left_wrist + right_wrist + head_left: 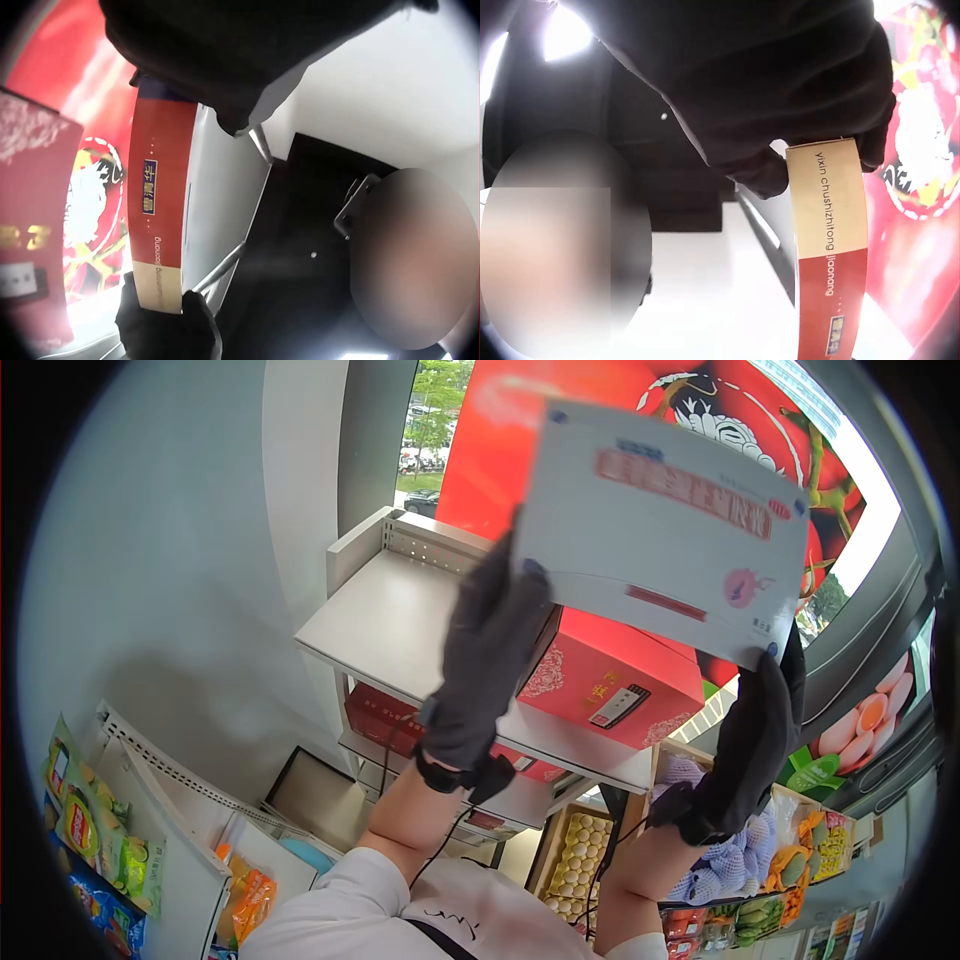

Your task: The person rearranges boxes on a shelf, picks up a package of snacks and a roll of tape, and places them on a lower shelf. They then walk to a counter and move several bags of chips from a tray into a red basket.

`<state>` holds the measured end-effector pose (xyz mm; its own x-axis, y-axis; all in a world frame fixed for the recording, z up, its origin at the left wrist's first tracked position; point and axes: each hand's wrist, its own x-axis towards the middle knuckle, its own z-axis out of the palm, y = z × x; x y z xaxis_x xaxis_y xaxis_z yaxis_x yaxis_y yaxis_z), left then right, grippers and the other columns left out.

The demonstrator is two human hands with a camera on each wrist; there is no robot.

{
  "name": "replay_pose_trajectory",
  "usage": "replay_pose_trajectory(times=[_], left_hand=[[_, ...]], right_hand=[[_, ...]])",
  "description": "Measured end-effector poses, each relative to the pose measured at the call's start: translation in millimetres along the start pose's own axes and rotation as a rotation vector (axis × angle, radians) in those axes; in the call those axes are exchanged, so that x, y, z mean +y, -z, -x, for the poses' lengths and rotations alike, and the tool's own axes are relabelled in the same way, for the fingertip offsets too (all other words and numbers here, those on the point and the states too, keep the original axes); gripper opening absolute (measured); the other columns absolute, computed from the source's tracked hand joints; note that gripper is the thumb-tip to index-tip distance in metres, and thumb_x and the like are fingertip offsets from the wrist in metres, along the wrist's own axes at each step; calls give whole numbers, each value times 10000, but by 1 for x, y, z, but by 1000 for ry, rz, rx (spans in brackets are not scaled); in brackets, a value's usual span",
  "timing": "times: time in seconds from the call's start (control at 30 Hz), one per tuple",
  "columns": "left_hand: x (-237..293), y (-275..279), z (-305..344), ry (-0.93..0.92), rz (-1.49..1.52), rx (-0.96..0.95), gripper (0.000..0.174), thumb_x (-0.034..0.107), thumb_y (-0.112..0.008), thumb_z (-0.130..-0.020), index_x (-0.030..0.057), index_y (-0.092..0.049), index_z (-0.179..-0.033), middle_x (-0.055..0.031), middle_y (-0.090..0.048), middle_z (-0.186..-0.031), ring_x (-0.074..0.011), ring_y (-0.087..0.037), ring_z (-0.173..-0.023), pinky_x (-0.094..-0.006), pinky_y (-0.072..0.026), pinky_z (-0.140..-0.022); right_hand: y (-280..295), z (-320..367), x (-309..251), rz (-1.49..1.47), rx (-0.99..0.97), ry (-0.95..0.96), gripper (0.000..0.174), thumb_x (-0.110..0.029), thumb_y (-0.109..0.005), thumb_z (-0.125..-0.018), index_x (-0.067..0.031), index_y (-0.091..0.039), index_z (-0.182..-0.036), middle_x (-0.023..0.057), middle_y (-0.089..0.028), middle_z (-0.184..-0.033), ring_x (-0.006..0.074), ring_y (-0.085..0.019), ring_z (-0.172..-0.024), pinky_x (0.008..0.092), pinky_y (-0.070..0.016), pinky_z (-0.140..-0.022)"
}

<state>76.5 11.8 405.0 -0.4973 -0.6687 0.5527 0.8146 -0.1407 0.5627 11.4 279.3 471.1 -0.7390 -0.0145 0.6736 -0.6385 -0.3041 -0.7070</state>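
In the head view, both hands hold a flat cardboard box (660,550) up in front of the body, its white face with red and pink print turned to the camera. My left hand (492,635), in a black glove, grips the left end with the thumb on the white face. The gloved right hand (752,745) grips the lower right corner, thumb on the face and the other fingers mostly hidden behind. Both wrist views show the box's narrow side, red and cream with lettering, pinched between thumb and fingers.
Behind the held box, a large red gift box (620,685) sits on a grey metal shelf (390,610). Eggs in a tray (578,860) and net-wrapped fruit (725,865) are lower right. Snack bags (95,835) stand at left. A red poster (500,450) covers the window.
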Motion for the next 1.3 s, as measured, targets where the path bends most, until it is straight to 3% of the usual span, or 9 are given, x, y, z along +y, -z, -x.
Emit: replay_pose_trajectory(times=[0.07,0.13,0.17,0.23,0.27,0.37,0.5,0.77,1.3], left_hand=[[13,34,-10,-130,-425,70,427,-63,-542,-1101,-20,-657,-1511,-204,-615,-1610,-277,-671,-1370,-339,-535,-1125],[39,52,-25,-5,-589,257,450,-84,-516,-1072,-19,-667,-1491,-235,-626,-1578,-351,-657,-1398,-394,-550,-1120],[38,79,-32,-7,-601,256,450,-84,-516,-1072,-19,-667,-1491,-235,-626,-1578,-351,-657,-1398,-394,-550,-1120],[30,136,-47,-541,-1368,91,465,113,-687,-1086,6,-652,-1538,-97,-706,-1427,-166,-652,-1280,-321,-529,-1076],[30,151,-50,-543,-1383,91,465,113,-687,-1086,6,-652,-1538,-97,-706,-1427,-166,-652,-1280,-321,-529,-1076],[41,172,-58,-134,-468,280,478,120,-683,-1075,29,-656,-1543,-100,-710,-1463,-194,-644,-1331,-334,-531,-1093],[49,185,-60,-50,-708,440,435,84,-626,-1097,-1,-656,-1522,-148,-689,-1521,-234,-699,-1289,-332,-536,-1097],[41,201,-70,150,-764,413,501,190,-687,-1070,71,-664,-1556,-88,-768,-1420,-185,-715,-1240,-329,-537,-1094],[16,236,-88,194,-1048,225,560,260,-666,-1026,79,-664,-1556,-200,-775,-1340,-275,-744,-1203,-382,-551,-1069]], right_hand=[[-57,27,-13,100,-42,105,517,-55,-641,-1118,46,-545,-1615,126,-695,-1485,198,-671,-1294,338,-534,-1106],[-105,50,-19,210,-109,115,543,-31,-650,-1095,53,-538,-1619,141,-702,-1474,191,-678,-1277,336,-543,-1080],[-119,56,-18,326,-178,124,570,-7,-660,-1071,59,-530,-1622,157,-710,-1463,184,-684,-1260,333,-551,-1055],[-137,50,0,451,-273,247,654,11,-686,-1014,69,-494,-1636,203,-727,-1381,255,-722,-1091,386,-583,-935],[-144,50,11,585,-369,377,740,29,-712,-957,79,-457,-1650,250,-743,-1298,326,-759,-922,438,-614,-815],[-163,67,45,563,-498,274,872,5,-691,-941,75,-296,-1715,299,-707,-1299,404,-765,-960,460,-620,-812],[-185,75,81,613,-602,158,917,-57,-640,-990,84,-134,-1742,295,-690,-1358,413,-777,-991,474,-622,-811],[-198,74,97,650,-699,-223,825,-85,-614,-1013,82,-184,-1696,266,-687,-1295,339,-715,-1080,413,-593,-890],[-207,94,121,933,-753,-155,1109,-417,-711,-976,197,-124,-1689,337,-672,-1332,375,-773,-1040,473,-629,-892]])
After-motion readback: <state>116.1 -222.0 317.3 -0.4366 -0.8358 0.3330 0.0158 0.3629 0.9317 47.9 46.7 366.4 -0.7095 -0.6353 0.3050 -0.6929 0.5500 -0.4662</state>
